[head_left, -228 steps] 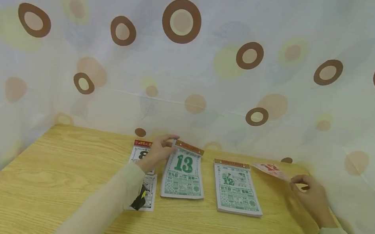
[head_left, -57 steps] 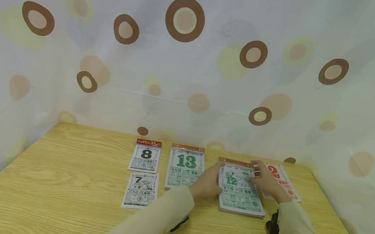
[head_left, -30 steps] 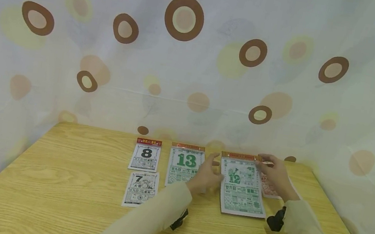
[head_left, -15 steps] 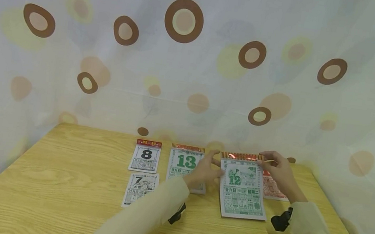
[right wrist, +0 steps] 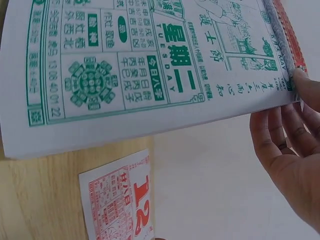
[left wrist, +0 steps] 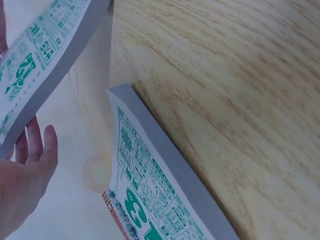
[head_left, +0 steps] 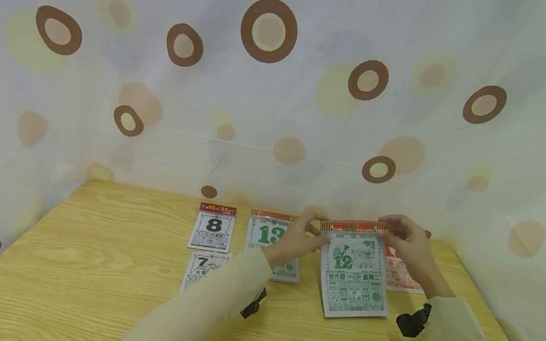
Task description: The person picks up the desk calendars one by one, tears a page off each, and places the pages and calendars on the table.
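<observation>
A thick tear-off calendar pad (head_left: pixel 354 278) with a green 12 and a red-and-gold header hangs tilted between both hands, its top raised. My left hand (head_left: pixel 297 238) pinches its upper left corner. At the upper right corner my right hand (head_left: pixel 410 251) grips the header, the thumb in front and fingers behind in the right wrist view. The pad sags in a curve in the left wrist view. A loose sheet with a red 12 (right wrist: pixel 117 202) lies on the table, partly covered by the pad in the head view. A second pad with a green 13 (left wrist: pixel 155 190) lies left of it.
A small calendar with a black 8 (head_left: pixel 212 231) lies farther left, above a sheet with a black 7 (head_left: pixel 199 268) that my left sleeve partly covers. The wooden table (head_left: pixel 80 271) ends at a patterned curtain (head_left: pixel 190 164) behind and on both sides.
The red 12 sheet left my right hand and lies on the table. Both hands came to the green 12 pad. Its top has risen, and my left hand now pinches its corner.
</observation>
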### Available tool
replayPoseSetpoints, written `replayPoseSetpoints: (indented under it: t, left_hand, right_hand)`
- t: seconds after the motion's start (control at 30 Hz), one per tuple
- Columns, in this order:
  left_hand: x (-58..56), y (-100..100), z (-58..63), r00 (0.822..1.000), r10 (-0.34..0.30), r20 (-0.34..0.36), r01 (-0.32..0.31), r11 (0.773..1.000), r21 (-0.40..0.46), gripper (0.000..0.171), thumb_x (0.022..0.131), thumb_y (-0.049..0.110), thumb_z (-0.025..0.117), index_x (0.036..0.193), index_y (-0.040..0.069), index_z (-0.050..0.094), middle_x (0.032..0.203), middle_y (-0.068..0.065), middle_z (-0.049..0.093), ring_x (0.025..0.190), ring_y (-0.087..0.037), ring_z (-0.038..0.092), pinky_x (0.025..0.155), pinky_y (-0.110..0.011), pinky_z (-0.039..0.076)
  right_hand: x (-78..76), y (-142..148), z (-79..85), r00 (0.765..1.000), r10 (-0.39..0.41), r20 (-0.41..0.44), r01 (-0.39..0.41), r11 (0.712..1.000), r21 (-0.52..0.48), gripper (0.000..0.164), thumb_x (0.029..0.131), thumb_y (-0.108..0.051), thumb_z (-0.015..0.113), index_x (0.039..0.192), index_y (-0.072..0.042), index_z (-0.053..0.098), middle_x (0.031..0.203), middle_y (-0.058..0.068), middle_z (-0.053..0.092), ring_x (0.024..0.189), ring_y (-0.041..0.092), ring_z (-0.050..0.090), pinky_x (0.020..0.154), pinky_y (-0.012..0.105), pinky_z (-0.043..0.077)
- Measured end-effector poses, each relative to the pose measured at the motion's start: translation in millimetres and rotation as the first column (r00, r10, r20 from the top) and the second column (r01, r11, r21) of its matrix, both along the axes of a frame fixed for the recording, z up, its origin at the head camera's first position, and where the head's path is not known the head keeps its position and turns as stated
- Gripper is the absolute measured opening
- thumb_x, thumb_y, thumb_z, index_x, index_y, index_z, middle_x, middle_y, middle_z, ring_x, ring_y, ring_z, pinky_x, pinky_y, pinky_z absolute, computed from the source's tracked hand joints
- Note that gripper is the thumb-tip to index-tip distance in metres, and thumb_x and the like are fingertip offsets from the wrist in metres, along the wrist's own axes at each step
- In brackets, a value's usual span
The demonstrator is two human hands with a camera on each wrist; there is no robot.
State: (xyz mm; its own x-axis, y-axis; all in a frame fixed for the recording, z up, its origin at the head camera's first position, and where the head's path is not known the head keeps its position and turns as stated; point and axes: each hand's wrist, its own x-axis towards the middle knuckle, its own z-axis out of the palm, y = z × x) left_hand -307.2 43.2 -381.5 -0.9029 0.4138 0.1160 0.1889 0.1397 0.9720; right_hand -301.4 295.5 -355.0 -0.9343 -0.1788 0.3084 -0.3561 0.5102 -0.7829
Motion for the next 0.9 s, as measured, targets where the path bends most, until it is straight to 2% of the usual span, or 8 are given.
replayPoseSetpoints:
  t: [0.13,0.3,0.43,0.67,0.9]
  left_hand:
    - [1.2,-0.2,4.0,0.999,-0.037,-0.022,0.038,0.998,0.056,0.041,0.091,0.020,0.057,0.129,0.016,0.043,0.129,-0.005,0.042,0.091,-0.015,0.055,0.082,-0.041,0.054]
    - [2.3,-1.4,9.4,0.999,-0.046,0.011,0.045,0.996,0.072,0.044,0.090,0.022,0.057,0.131,0.015,0.041,0.110,-0.013,0.051,0.085,-0.019,0.061,0.081,-0.040,0.055]
    - [2.6,-3.9,15.0,0.999,-0.041,0.012,0.040,0.997,0.069,0.043,0.090,0.024,0.057,0.130,0.017,0.042,0.106,-0.013,0.053,0.085,-0.021,0.062,0.079,-0.039,0.056]
    - [2.8,-13.9,26.7,0.998,-0.025,-0.052,0.028,0.997,0.073,0.035,0.092,0.025,0.055,0.124,0.018,0.046,0.103,-0.013,0.057,0.084,-0.021,0.063,0.076,-0.035,0.057]
    - [-2.0,-30.2,39.9,0.993,-0.046,-0.108,0.050,0.998,0.033,0.037,0.092,0.026,0.054,0.127,0.018,0.045,0.106,-0.015,0.062,0.095,-0.024,0.062,0.078,-0.033,0.056]
  right_hand:
    - [2.6,-0.9,6.1,1.000,0.000,-0.015,0.000,0.999,-0.035,0.035,0.090,-0.016,0.057,0.118,0.005,0.048,0.095,-0.009,0.058,0.079,0.003,0.058,0.068,0.018,0.052]
    - [4.3,-2.9,10.5,0.999,0.001,-0.050,-0.004,0.998,-0.061,0.032,0.090,-0.010,0.057,0.115,0.006,0.049,0.091,-0.015,0.058,0.077,0.002,0.059,0.066,0.015,0.052]
    - [5.2,-5.8,13.8,0.997,0.001,-0.071,-0.007,0.997,-0.082,0.031,0.089,-0.011,0.058,0.114,0.007,0.049,0.091,-0.015,0.058,0.077,0.001,0.058,0.067,0.015,0.053]
    - [12.5,-18.0,23.5,0.994,-0.021,-0.108,0.009,0.994,-0.106,0.033,0.089,-0.013,0.060,0.114,0.005,0.049,0.093,-0.015,0.058,0.080,-0.001,0.058,0.069,0.014,0.053]
    - [17.5,-35.5,30.3,0.990,-0.011,-0.143,-0.017,0.981,-0.192,0.035,0.088,-0.012,0.060,0.116,0.007,0.049,0.095,-0.010,0.058,0.085,0.001,0.057,0.072,0.012,0.052]
